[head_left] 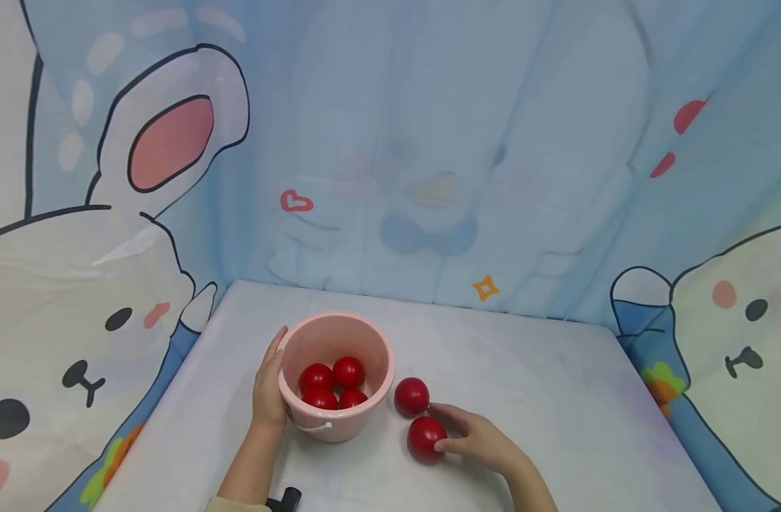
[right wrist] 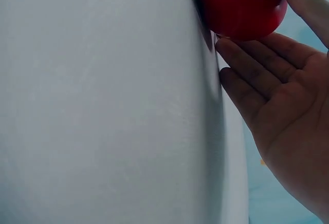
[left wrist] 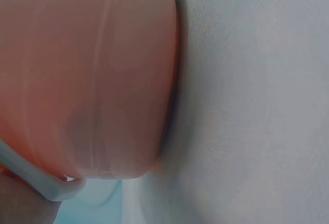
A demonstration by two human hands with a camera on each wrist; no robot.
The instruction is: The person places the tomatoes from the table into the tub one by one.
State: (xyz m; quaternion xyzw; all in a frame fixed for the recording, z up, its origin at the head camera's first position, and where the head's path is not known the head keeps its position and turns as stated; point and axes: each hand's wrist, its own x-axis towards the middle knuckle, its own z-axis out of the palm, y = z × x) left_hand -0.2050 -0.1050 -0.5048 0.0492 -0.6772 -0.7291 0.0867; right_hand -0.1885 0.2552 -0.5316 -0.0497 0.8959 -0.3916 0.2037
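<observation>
A pink bucket stands on the white table with several red balls inside. Against its left side rests my left hand, fingers lying along the outer wall near the rim. The left wrist view shows the bucket wall close up, with a bit of the hand by the pale handle. Right of the bucket lie two more red balls, one farther and one nearer. My right hand is at the nearer ball, thumb touching it, other fingers extended beside it.
The white tabletop reaches back to a blue curtain with cartoon prints. A black object shows beside the left wrist at the bottom edge. The bucket's white handle hangs on its near side.
</observation>
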